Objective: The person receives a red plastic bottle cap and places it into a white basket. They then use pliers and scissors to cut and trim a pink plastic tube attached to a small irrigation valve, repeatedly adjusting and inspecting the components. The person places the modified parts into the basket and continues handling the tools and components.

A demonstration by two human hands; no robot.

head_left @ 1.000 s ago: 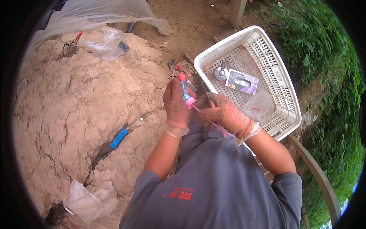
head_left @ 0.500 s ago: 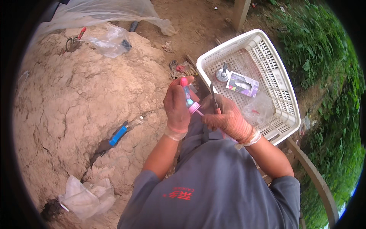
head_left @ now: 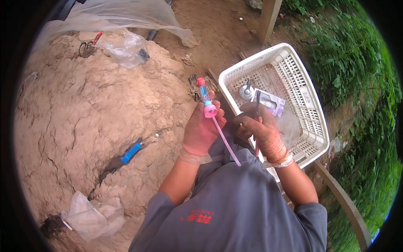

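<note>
My left hand (head_left: pixel 198 133), in a thin stained glove, grips a small pump-like device (head_left: pixel 205 95) with a red knob, a bluish clear barrel and a pink screw collar. From the collar a thin pink tube (head_left: pixel 226 143) slants down toward my shirt front, its lower end free. To the right, my gloved right hand (head_left: pixel 266 133) is closed around a slim tool (head_left: pixel 258 101) with a dark upper end and a reddish handle; its exact kind is unclear. The two hands are apart, at the near side of a white plastic basket (head_left: pixel 228 94).
Inside the basket are a round silvery lidded container (head_left: pixel 246 91), a white-and-purple box (head_left: pixel 270 103) and clear plastic film (head_left: pixel 289 128). On the cracked earth mound lie a blue-handled tool (head_left: pixel 131 153), red-handled scissors (head_left: pixel 96 38) and plastic bags (head_left: pixel 94 214). Green plants (head_left: pixel 348 63) border the right.
My left hand has turned, showing more of the pump and its whole tube. My right hand has moved away from the tube, still gripping the slim tool.
</note>
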